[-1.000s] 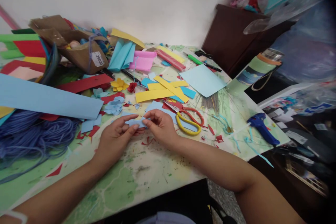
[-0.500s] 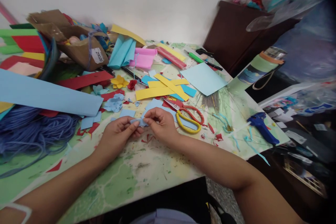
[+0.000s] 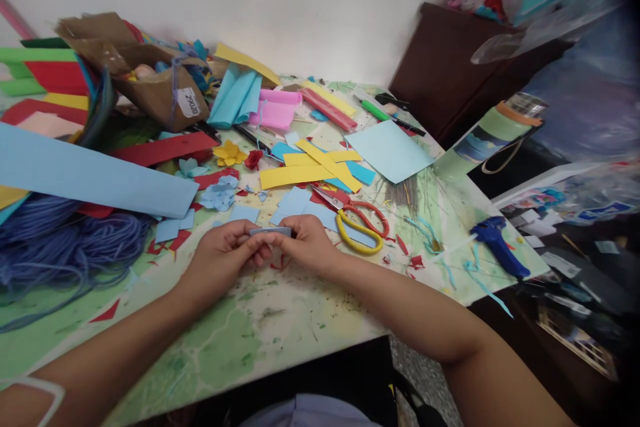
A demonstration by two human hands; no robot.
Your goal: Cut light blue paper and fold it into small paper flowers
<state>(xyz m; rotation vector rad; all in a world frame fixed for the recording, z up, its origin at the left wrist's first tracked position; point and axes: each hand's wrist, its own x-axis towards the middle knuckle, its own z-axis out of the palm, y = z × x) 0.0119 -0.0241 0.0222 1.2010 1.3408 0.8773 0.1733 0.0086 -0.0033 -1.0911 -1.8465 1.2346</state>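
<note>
A small piece of light blue paper (image 3: 271,231) is pinched between both hands above the near part of the table; it shows nearly edge-on. My left hand (image 3: 220,255) is closed on its left end. At the other end my right hand (image 3: 310,242) grips it, its thumb close to the left thumb. Just beyond the hands lie cut blue paper squares (image 3: 244,213) and a larger blue sheet (image 3: 295,203). Scissors (image 3: 361,223) with one red and one yellow handle rest to the right of my right hand. A blue paper flower (image 3: 220,193) lies beyond my left hand.
Blue yarn (image 3: 65,247) and a long blue paper strip (image 3: 95,173) are on the left. Yellow strips (image 3: 310,170), a pale blue sheet (image 3: 389,150) and a brown box (image 3: 155,90) lie farther back. A blue glue gun (image 3: 500,248) and a bottle (image 3: 487,133) stand right.
The blue paper piece has turned from showing its face to nearly edge-on. My right fingers have come down from above it, and the thumbs are now closer together.
</note>
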